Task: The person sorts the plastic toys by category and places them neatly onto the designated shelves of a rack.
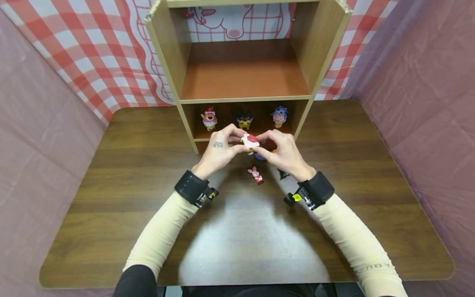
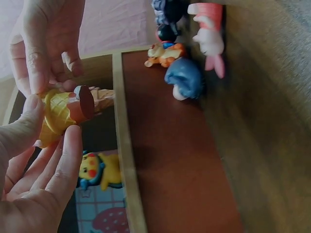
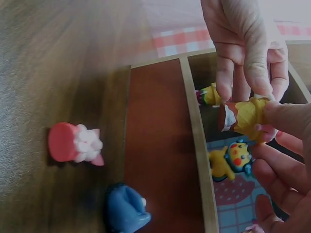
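Note:
In front of the lower shelf, both hands pinch one small toy figurine (image 1: 250,141) between them. Its top is white and red in the head view; the wrist views show a yellow waffle-cone base (image 2: 58,114) tipped sideways. Thumb and fingers of the left hand (image 1: 219,148) hold its left side. From the right, the right hand (image 1: 283,152) grips the other side with thumb and fingers. Below the hands, a pink rabbit figurine (image 1: 255,175) stands on the table. A blue figurine (image 1: 260,156) is partly hidden by the right hand.
A wooden shelf unit (image 1: 245,99) stands at the back of the table. Its lower compartment holds a pink bear figurine (image 1: 209,119), a yellow dark-hooded figurine (image 1: 244,119) and a blue-and-pink figurine (image 1: 279,116). An orange striped figurine (image 2: 167,54) and a dark figurine (image 2: 167,12) sit near the blue one.

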Tool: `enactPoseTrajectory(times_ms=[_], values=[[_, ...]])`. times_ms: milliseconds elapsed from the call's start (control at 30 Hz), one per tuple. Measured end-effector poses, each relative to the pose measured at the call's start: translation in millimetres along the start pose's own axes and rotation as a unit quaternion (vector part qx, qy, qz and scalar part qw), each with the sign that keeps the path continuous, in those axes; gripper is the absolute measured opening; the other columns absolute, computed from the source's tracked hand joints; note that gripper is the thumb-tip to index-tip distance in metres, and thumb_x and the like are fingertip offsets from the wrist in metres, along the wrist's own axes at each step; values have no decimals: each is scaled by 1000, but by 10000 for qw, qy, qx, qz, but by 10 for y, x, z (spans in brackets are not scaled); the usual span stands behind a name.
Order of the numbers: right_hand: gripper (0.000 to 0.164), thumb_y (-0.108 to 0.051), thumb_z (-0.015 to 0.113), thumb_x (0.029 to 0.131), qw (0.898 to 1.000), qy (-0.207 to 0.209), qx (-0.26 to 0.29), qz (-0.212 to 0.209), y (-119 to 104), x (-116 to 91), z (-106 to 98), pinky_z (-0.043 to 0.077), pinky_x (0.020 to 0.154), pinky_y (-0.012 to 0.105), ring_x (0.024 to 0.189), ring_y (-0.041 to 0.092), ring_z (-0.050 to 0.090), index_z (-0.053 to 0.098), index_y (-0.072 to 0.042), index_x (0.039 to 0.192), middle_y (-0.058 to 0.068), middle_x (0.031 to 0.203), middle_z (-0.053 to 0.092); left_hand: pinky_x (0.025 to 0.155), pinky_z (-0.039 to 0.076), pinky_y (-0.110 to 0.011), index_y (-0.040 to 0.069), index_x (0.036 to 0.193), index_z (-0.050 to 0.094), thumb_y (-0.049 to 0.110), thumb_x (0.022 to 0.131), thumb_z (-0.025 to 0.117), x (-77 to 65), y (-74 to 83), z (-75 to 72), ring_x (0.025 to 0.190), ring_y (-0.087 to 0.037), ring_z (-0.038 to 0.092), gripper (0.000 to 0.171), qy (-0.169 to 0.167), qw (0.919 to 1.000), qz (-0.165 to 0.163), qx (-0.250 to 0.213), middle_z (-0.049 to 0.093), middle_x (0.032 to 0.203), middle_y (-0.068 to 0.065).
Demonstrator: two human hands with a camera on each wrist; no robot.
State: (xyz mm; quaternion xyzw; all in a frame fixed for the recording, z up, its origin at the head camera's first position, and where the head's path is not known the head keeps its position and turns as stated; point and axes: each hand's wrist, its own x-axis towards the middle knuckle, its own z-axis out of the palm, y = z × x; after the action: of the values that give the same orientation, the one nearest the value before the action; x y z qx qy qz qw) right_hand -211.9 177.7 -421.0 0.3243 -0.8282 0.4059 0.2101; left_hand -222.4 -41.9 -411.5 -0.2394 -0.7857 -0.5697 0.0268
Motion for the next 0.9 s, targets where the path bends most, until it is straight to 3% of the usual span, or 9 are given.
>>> enactPoseTrajectory(times_ms=[300,533,900], values=[[26,-5,85,81,9997,226,82,-102,-103,157,-125,57,81,23,91,25,72,73,-1,104,11,97,75,81,61,-30,-3,102,64,0,82,82,117,248,-98,103,-26,74,27,-14,9995,250,177,72,117,-17],[27,-8,84,83,9989,352,42,-319,-174,329,-215,49,77,15,86,20,68,73,1,106,12,96,75,82,60,-28,-2,102,64,0,81,84,199,407,-187,102,-24,75,29,224,9988,361,246,73,118,-16],[27,-9,86,81,9976,522,120,-432,-274,490,-285,44,66,23,78,22,62,76,-2,105,8,94,75,82,60,-27,-4,100,65,-1,79,85,224,545,-283,96,-24,76,30,447,9962,725,179,74,114,-17]])
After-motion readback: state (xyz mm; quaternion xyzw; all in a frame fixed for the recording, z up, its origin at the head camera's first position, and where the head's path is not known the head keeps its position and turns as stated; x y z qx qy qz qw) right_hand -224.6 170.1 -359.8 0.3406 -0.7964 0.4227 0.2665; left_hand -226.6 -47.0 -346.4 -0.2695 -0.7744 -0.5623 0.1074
